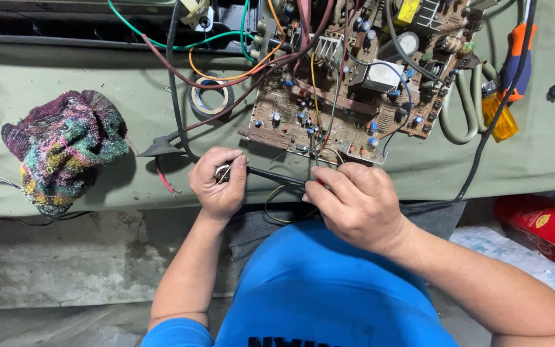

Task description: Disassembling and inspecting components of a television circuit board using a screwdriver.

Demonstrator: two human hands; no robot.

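Head view: left hand (218, 183) closed around a small metal-ended part at one end of a black cable (274, 175); right hand (354, 202) pinches the cable's other end at the counter (97, 193) edge, just below the circuit board (354, 83). Cable judged light and limp (grip near its ends); board fragile.

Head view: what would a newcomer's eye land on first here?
The brown circuit board, tangled in coloured wires, at top centre on the green-covered bench. Just below it, the left hand and right hand grip a black cable between them. A multicoloured knitted cloth lies bunched at far left.
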